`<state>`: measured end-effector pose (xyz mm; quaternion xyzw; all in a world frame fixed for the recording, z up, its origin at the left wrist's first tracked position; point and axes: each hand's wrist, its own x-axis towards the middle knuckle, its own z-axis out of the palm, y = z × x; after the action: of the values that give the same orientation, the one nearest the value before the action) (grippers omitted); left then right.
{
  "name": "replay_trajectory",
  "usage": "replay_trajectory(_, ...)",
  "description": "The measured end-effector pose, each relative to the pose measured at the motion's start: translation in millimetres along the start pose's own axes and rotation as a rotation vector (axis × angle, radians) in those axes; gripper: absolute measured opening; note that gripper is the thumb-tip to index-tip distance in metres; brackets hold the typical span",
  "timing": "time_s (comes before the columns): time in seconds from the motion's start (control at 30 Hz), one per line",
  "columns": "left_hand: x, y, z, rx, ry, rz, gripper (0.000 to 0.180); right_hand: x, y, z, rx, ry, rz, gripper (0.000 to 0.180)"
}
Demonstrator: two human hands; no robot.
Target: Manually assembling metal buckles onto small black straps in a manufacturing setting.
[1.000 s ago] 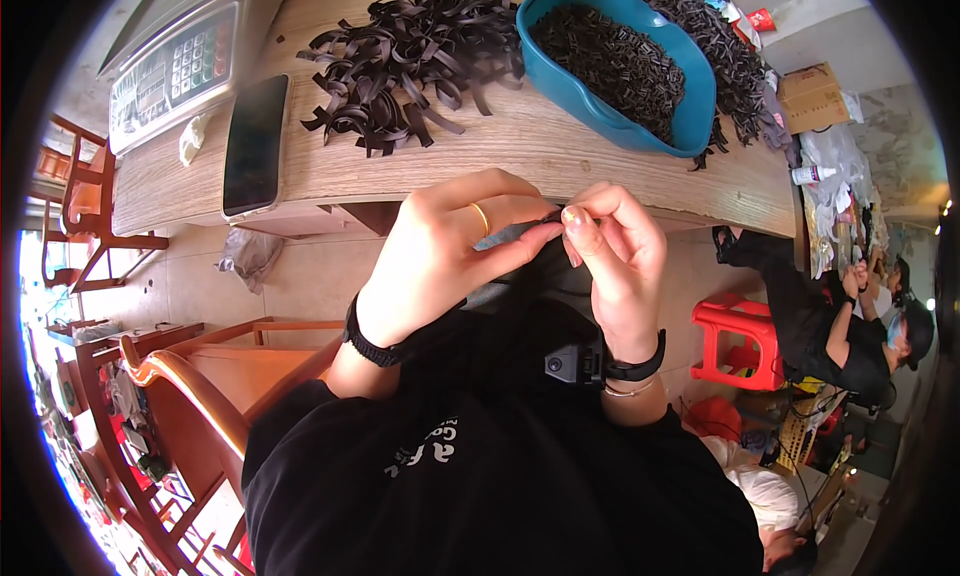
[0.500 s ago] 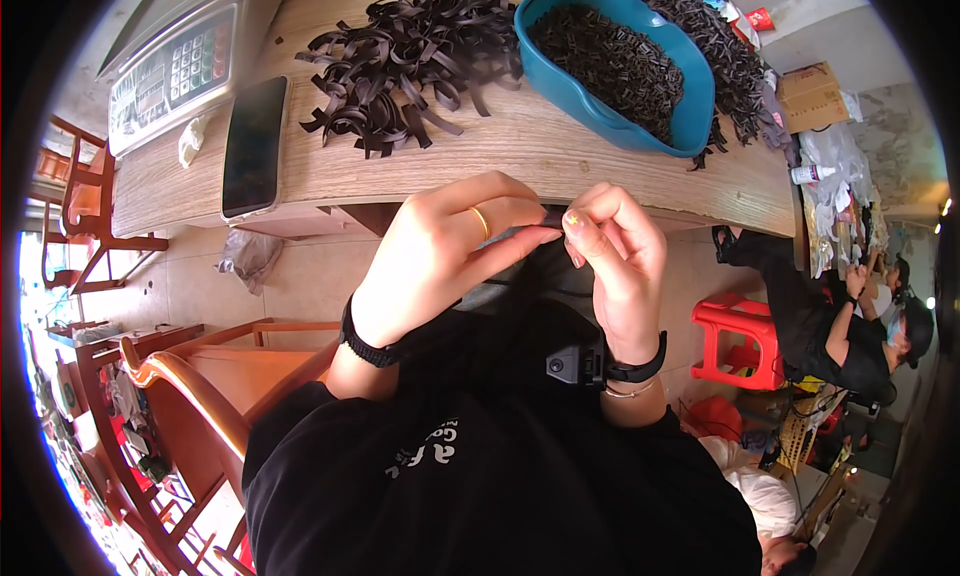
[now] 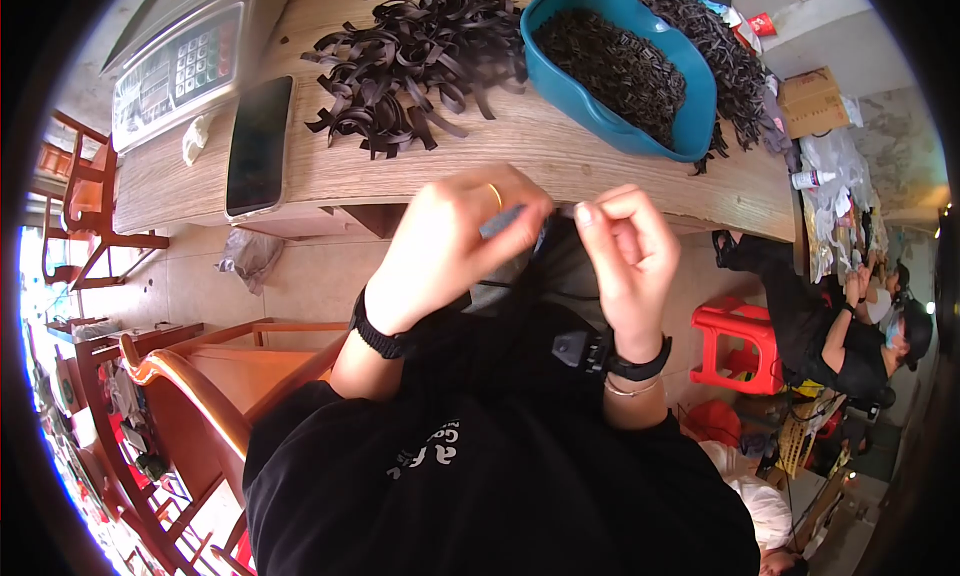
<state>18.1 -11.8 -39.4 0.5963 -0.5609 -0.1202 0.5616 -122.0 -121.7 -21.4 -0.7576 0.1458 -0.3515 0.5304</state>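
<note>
My left hand (image 3: 450,246) and my right hand (image 3: 625,251) meet just in front of the wooden table's (image 3: 560,161) near edge. Both pinch a small dark strip (image 3: 515,219) between their fingertips; most of it is hidden by the fingers. A gold ring sits on my left hand, and black bands circle both wrists. On the table beyond lie a heap of black strips (image 3: 415,61) and a teal tub (image 3: 690,126) filled with small dark pieces. A second heap of strips (image 3: 725,61) lies to the right of the tub.
A black phone (image 3: 258,144) and a weighing scale with a keypad (image 3: 185,61) sit at the table's left. An orange wooden chair (image 3: 190,381) stands at lower left. At right are a red plastic stool (image 3: 735,341) and a seated person in black (image 3: 850,331).
My hands have barely shifted; the fingertips work the strip slightly, with the right fingers closing nearer to the left thumb.
</note>
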Motion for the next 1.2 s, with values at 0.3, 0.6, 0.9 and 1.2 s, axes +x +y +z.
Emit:
replay_trajectory(0.3,11.4,-59.5,-8.3,0.634,0.236,0.057,0.015,61.0,24.1,-123.4,-0.595,0.322,-0.003,0.016)
replay_trajectory(0.6,25.2,-51.0,-12.3,0.715,0.380,0.294,0.013,120.2,25.2,-93.9,-0.723,-0.139,-0.191,0.019)
replay_trajectory(0.9,16.7,-33.1,-5.3,0.436,0.287,0.142,0.042,147.1,49.8,-65.4,-0.819,-0.448,-0.114,0.016)
replay_trajectory(1.2,12.1,-23.6,-2.8,0.405,0.357,0.118,0.019,133.9,25.6,-65.8,-0.558,-0.219,-0.096,0.013)
